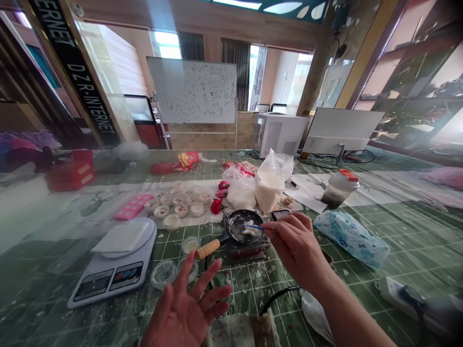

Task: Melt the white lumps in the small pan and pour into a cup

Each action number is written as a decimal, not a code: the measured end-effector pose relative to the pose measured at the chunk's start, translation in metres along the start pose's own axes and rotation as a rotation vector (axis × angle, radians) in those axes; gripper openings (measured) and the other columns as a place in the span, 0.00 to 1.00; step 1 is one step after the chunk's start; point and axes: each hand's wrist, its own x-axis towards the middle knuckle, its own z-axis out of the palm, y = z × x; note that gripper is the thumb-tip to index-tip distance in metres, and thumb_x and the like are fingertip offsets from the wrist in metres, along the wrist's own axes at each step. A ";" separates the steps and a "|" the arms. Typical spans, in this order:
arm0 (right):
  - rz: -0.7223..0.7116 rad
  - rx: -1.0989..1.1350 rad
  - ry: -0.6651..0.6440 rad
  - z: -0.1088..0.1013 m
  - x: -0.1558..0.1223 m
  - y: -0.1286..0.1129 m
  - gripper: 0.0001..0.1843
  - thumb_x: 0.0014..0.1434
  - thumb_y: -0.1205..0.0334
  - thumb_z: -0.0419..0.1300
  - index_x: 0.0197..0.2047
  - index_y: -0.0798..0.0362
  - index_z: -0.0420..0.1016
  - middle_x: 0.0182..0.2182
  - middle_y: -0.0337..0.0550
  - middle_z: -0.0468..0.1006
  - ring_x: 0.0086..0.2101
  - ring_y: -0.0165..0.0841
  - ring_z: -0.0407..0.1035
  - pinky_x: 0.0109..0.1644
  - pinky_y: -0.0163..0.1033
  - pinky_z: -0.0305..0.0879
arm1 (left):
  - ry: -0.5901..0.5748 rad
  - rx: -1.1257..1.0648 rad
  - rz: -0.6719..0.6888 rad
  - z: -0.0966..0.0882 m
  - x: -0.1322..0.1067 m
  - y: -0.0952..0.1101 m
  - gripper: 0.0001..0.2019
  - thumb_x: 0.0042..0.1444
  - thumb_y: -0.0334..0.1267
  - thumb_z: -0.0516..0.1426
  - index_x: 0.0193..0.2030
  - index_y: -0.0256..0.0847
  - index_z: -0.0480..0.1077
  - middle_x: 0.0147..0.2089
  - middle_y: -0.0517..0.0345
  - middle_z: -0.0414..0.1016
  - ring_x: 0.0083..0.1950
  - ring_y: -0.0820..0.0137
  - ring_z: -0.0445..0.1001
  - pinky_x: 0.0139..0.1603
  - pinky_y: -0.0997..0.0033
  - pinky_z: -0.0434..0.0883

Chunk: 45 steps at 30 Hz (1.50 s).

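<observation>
My right hand (294, 246) pinches a thin blue stick (256, 227), its tip among white lumps (250, 231) in a small black frying pan (236, 222). The pan sits on a small dark hot plate (244, 254), its wooden handle (209, 248) pointing left toward me. My left hand (184, 303) is held palm up with fingers spread, just below that handle and holding nothing; whether a fingertip touches the handle I cannot tell. Beside it stand small see-through cups (163, 273), one with pale contents (191, 246).
A kitchen scale (115, 260) stands left, a pink mould (133, 206) and several filled cups (181, 208) behind it. Bags of white granules (268, 188) sit behind the pan. Right are a tissue pack (350, 238), a shaker bottle (340, 189) and a power strip (408, 303). A black cable (278, 295) curves in front.
</observation>
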 end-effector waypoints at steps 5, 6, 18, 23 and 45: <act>0.041 -0.045 0.090 -0.004 -0.001 0.007 0.06 0.60 0.66 0.54 0.39 0.51 0.71 0.33 0.39 0.77 0.35 0.31 0.67 0.49 0.44 0.55 | -0.018 -0.046 -0.026 -0.006 0.003 0.001 0.31 0.52 0.64 0.46 0.63 0.65 0.50 0.62 0.51 0.63 0.52 0.48 0.71 0.48 0.49 0.66; 0.038 -0.049 0.075 -0.005 -0.002 0.007 0.06 0.60 0.66 0.54 0.39 0.51 0.71 0.32 0.39 0.77 0.35 0.31 0.67 0.49 0.44 0.55 | -0.015 -0.048 -0.023 -0.006 0.003 0.001 0.30 0.52 0.64 0.46 0.62 0.65 0.52 0.63 0.52 0.61 0.54 0.47 0.69 0.48 0.49 0.65; 0.061 -0.051 0.011 -0.008 -0.003 0.003 0.07 0.62 0.63 0.53 0.38 0.50 0.72 0.30 0.39 0.77 0.33 0.32 0.67 0.48 0.44 0.56 | 0.058 0.353 0.227 -0.009 0.002 0.000 0.27 0.57 0.58 0.43 0.59 0.54 0.61 0.68 0.63 0.51 0.66 0.53 0.51 0.60 0.51 0.59; 0.079 -0.061 0.058 -0.011 -0.003 0.001 0.07 0.61 0.63 0.54 0.39 0.50 0.73 0.32 0.38 0.78 0.35 0.32 0.68 0.49 0.45 0.55 | 0.284 0.655 0.346 -0.007 0.001 0.009 0.21 0.56 0.50 0.52 0.57 0.54 0.62 0.64 0.59 0.59 0.60 0.55 0.62 0.56 0.57 0.66; 0.122 -0.026 -0.029 -0.010 -0.003 0.000 0.09 0.62 0.60 0.52 0.38 0.49 0.74 0.30 0.38 0.77 0.34 0.32 0.69 0.49 0.44 0.55 | 0.020 2.440 0.061 0.069 0.047 0.069 0.13 0.57 0.42 0.45 0.33 0.40 0.66 0.36 0.49 0.75 0.36 0.60 0.73 0.30 0.68 0.59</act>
